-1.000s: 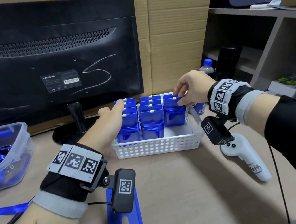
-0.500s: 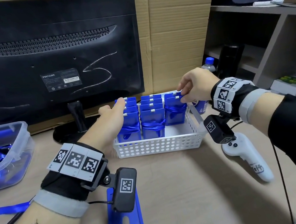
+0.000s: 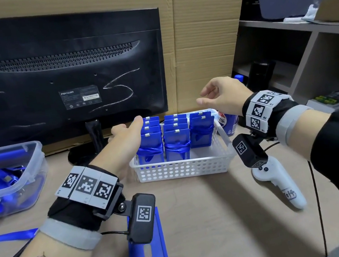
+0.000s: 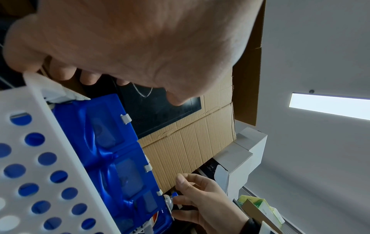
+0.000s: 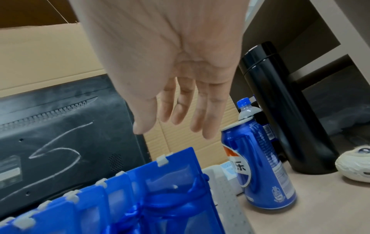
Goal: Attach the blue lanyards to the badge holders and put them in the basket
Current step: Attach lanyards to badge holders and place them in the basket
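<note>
**Q:** Where are you at with the badges?

**Me:** Three rows of badge holders (image 3: 176, 140) with lanyards stand in the basket (image 3: 183, 168). My right hand (image 3: 221, 96) hovers above them, fingers loose, holding nothing. My left hand (image 3: 126, 139) rests flat against the left row, I think steadying it.

**Q:** Next?

**Me:** Probably grab the spare holder (image 3: 148, 254) on the desk and a lanyard from the tub (image 3: 6, 174).

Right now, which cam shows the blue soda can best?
Right wrist: the blue soda can stands in full beside the basket. The head view has it half hidden behind the basket and right hand; the left wrist shows only a sliver.
</note>
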Demonstrator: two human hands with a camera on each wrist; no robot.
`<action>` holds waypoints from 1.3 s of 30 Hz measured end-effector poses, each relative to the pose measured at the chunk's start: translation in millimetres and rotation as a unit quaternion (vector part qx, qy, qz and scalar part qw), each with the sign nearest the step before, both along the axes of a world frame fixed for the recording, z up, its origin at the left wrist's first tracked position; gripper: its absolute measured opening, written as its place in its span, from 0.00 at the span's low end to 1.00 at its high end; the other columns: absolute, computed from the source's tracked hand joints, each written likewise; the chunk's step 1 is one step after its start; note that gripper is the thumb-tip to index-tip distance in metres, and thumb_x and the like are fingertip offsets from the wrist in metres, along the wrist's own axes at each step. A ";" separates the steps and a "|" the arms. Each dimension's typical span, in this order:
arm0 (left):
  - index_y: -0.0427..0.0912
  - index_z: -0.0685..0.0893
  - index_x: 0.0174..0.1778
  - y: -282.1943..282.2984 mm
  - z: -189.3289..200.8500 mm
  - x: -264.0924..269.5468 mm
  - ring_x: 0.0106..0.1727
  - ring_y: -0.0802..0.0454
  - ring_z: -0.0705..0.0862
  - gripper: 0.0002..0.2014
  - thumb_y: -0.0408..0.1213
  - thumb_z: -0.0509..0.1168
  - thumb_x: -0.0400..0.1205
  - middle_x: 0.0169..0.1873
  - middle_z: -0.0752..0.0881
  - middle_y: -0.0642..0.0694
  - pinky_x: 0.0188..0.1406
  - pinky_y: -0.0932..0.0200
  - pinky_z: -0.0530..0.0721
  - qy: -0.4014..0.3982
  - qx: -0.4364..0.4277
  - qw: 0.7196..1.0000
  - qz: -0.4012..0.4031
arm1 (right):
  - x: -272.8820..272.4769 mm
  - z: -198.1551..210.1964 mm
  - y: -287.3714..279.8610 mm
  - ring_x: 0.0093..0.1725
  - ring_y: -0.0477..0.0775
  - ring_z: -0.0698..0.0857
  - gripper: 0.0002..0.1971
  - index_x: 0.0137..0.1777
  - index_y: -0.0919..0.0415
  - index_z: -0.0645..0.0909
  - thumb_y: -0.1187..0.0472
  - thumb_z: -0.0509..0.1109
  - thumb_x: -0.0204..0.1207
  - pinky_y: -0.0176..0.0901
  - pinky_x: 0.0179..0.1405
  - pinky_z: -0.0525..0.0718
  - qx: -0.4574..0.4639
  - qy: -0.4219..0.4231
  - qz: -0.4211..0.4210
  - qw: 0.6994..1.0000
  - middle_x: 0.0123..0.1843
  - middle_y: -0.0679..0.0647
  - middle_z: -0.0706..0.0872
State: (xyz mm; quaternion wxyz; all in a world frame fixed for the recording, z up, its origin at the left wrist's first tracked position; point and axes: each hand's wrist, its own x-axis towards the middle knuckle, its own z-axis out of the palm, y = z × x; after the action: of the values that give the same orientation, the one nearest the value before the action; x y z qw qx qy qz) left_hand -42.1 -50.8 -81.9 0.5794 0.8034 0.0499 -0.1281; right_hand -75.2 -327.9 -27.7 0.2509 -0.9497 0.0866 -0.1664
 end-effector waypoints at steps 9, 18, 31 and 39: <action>0.48 0.67 0.81 53.9 17.5 -26.0 0.74 0.44 0.72 0.32 0.65 0.58 0.87 0.80 0.71 0.43 0.68 0.47 0.69 -0.059 0.017 0.995 0.078 | -40.9 -0.9 135.7 0.39 0.51 0.93 0.11 0.56 0.58 0.91 0.55 0.83 0.78 0.46 0.41 0.94 0.004 0.292 0.276 0.916 0.48 0.55 0.94; 0.47 0.66 0.85 143.0 36.6 -67.5 0.86 0.34 0.67 0.40 0.70 0.58 0.82 0.85 0.67 0.36 0.83 0.38 0.64 -0.053 0.000 0.992 0.117 | -67.4 -62.8 233.2 0.34 0.56 0.83 0.30 0.43 0.55 0.77 0.36 0.88 0.62 0.51 0.52 0.91 -0.297 0.394 0.246 0.834 0.32 0.49 0.81; 0.44 0.76 0.74 233.3 40.1 -118.4 0.60 0.47 0.92 0.36 0.51 0.83 0.73 0.66 0.90 0.43 0.61 0.44 0.91 0.013 0.040 0.995 -0.094 | -37.6 -29.8 297.9 0.42 0.51 0.89 0.05 0.50 0.61 0.82 0.65 0.76 0.84 0.49 0.46 0.95 0.266 0.207 0.388 0.858 0.41 0.56 0.87; 0.32 0.83 0.68 288.4 29.3 -121.4 0.49 0.40 0.95 0.14 0.23 0.58 0.89 0.53 0.94 0.35 0.55 0.42 0.93 -0.013 0.068 0.997 0.025 | -31.1 -47.7 372.7 0.45 0.61 0.94 0.22 0.55 0.58 0.88 0.53 0.90 0.64 0.66 0.59 0.93 0.014 0.366 0.363 0.857 0.54 0.64 0.95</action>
State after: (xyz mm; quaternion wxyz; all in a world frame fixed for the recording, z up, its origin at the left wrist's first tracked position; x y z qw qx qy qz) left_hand -163.5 237.5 -52.6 0.5269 0.8411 0.0716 -0.0994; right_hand -106.3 44.8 -75.3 0.2572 -0.9026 -0.1761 0.2969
